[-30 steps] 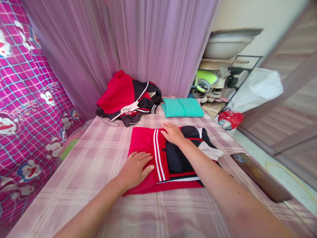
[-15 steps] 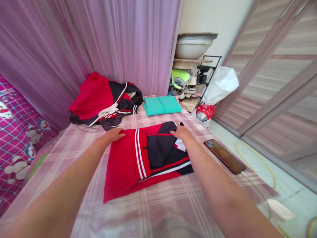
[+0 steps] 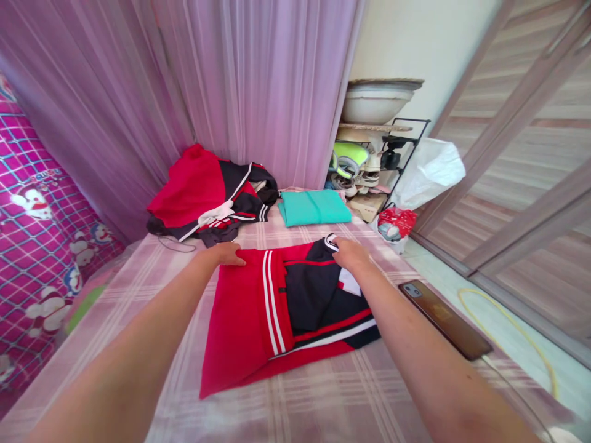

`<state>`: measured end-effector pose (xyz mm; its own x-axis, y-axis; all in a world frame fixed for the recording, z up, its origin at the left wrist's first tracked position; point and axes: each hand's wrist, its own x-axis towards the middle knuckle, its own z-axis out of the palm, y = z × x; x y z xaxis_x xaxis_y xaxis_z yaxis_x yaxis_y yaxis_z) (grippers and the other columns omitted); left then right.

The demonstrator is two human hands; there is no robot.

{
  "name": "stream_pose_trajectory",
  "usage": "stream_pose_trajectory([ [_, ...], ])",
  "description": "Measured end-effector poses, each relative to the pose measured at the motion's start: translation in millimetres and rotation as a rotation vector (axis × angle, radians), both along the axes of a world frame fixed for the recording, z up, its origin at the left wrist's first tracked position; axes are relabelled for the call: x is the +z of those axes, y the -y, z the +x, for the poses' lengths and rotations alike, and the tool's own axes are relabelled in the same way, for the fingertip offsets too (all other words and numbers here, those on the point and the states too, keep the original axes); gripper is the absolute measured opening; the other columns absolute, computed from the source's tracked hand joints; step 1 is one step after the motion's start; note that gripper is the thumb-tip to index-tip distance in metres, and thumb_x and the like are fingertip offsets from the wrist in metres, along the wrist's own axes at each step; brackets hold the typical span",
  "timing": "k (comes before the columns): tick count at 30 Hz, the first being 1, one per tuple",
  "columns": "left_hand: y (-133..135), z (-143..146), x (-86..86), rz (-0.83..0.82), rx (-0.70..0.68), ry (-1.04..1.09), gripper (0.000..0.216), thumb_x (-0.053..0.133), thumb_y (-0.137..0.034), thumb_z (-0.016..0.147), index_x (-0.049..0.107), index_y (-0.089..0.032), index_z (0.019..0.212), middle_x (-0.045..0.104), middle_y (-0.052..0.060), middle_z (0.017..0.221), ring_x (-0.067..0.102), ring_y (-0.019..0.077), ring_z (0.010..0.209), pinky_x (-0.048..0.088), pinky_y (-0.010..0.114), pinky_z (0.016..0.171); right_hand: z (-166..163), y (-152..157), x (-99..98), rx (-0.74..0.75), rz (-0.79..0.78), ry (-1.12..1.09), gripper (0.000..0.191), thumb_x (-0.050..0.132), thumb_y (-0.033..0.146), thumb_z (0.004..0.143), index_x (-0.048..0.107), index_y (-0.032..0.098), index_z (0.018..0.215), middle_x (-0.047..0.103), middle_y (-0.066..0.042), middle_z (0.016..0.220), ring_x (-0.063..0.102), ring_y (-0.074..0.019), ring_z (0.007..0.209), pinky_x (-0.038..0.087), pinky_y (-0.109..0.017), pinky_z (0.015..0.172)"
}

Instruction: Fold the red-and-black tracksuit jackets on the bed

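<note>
Layers look loose, so left hand [image 3: 227, 253] and right hand [image 3: 351, 253] may be slipping the fold if lifting unevenly. Both nearly closed: left pinching the red far-left corner, right gripping the dark far-right edge of the red-and-navy jacket [image 3: 295, 311], which is lying folded mid plaid cover [image 3: 277, 409]. Teal cloth [image 3: 316, 207] is sitting by cover's far edge, rumpled clothes [image 3: 189, 191] at far-left corner, phone [image 3: 443, 317] near right edge.

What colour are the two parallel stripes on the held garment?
The stripes are white, on red, best seen in the head view.
</note>
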<state>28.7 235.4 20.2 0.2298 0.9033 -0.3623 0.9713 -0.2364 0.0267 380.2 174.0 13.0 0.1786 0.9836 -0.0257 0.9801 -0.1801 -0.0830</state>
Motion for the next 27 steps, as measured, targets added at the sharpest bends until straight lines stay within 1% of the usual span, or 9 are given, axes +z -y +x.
stream_pose_trajectory([
  [5, 38, -41, -2.1, -0.033, 0.155, 0.202, 0.068, 0.062, -0.06, 0.066, 0.064, -0.015, 0.116, 0.069, 0.016, 0.123, 0.065, 0.0318, 0.109, 0.05, 0.038, 0.091, -42, -44, 34.4, 0.184, 0.219, 0.038, 0.045, 0.056, 0.029, 0.09, 0.056, 0.028, 0.135, 0.066, -0.012, 0.123, 0.063, -0.031, 0.11, 0.047, -0.04, 0.09],
  [8, 82, -72, -10.2, -0.134, 0.374, 0.373, 0.076, 0.067, -0.066, 0.056, 0.064, -0.017, 0.114, 0.071, 0.014, 0.12, 0.066, 0.0334, 0.109, 0.053, 0.038, 0.089, -96, -77, 60.2, 0.435, 0.4, -0.031, 0.046, 0.051, 0.029, 0.094, 0.05, 0.026, 0.141, 0.063, -0.012, 0.129, 0.059, -0.0301, 0.115, 0.044, -0.042, 0.096],
  [11, 126, -88, -20.5, -0.291, 0.523, 0.656, 0.076, 0.067, -0.072, 0.055, 0.066, -0.02, 0.11, 0.074, 0.01, 0.114, 0.069, 0.0326, 0.105, 0.056, 0.038, 0.086, -142, -94, 67.3, 0.691, 0.493, -0.119, 0.057, 0.054, 0.027, 0.093, 0.041, 0.02, 0.148, 0.054, -0.013, 0.143, 0.048, -0.0309, 0.13, 0.037, -0.046, 0.106],
  [14, 150, -90, -27.8, -0.32, 0.607, 0.849, 0.078, 0.067, -0.075, 0.055, 0.066, -0.021, 0.112, 0.075, 0.007, 0.112, 0.069, 0.0317, 0.105, 0.056, 0.038, 0.088, -146, -90, 44.2, 0.645, 0.44, -0.173, 0.055, 0.053, 0.028, 0.093, 0.043, 0.02, 0.146, 0.05, -0.012, 0.148, 0.046, -0.0302, 0.133, 0.037, -0.046, 0.108],
  [18, 153, -87, -33.4, -0.167, 0.6, 0.794, 0.074, 0.066, -0.076, 0.056, 0.07, -0.022, 0.106, 0.077, 0.007, 0.106, 0.07, 0.0341, 0.104, 0.057, 0.039, 0.084, -98, -55, -6.5, 0.149, 0.2, -0.244, 0.06, 0.047, 0.038, 0.095, 0.038, 0.012, 0.149, 0.054, -0.019, 0.142, 0.053, -0.0309, 0.128, 0.043, -0.041, 0.103],
  [20, 150, -86, -36.7, -0.107, 0.571, 0.771, 0.074, 0.064, -0.077, 0.057, 0.071, -0.021, 0.104, 0.077, 0.007, 0.103, 0.07, 0.0345, 0.102, 0.057, 0.038, 0.082, -76, -29, -26.7, 0.019, 0.044, -0.323, 0.066, 0.047, 0.047, 0.094, 0.038, 0.012, 0.149, 0.059, -0.019, 0.137, 0.057, -0.0311, 0.125, 0.045, -0.04, 0.101],
  [22, 150, -85, -40.0, -0.087, 0.556, 0.774, 0.075, 0.063, -0.078, 0.057, 0.072, -0.02, 0.103, 0.078, 0.009, 0.101, 0.071, 0.0344, 0.099, 0.057, 0.038, 0.08, -65, -1, -41.5, -0.002, -0.061, -0.447, 0.07, 0.047, 0.053, 0.093, 0.039, 0.012, 0.149, 0.062, -0.018, 0.134, 0.06, -0.0294, 0.122, 0.047, -0.038, 0.099],
  [25, 157, -78, -42.6, -0.078, 0.556, 0.793, 0.076, 0.063, -0.079, 0.056, 0.073, -0.019, 0.101, 0.078, 0.009, 0.097, 0.071, 0.0348, 0.097, 0.057, 0.038, 0.078, -68, 35, -54.7, 0.16, -0.04, -0.625, 0.075, 0.059, 0.055, 0.085, 0.04, 0.02, 0.148, 0.062, -0.013, 0.136, 0.062, -0.0258, 0.12, 0.048, -0.035, 0.099],
  [27, 168, -70, -42.9, -0.074, 0.557, 0.82, 0.075, 0.065, -0.078, 0.055, 0.073, -0.019, 0.1, 0.078, 0.009, 0.096, 0.071, 0.0353, 0.096, 0.056, 0.038, 0.077, -72, 49, -56.4, 0.237, -0.035, -0.708, 0.08, 0.07, 0.048, 0.078, 0.04, 0.023, 0.147, 0.063, -0.01, 0.135, 0.063, -0.0246, 0.118, 0.048, -0.035, 0.099],
])
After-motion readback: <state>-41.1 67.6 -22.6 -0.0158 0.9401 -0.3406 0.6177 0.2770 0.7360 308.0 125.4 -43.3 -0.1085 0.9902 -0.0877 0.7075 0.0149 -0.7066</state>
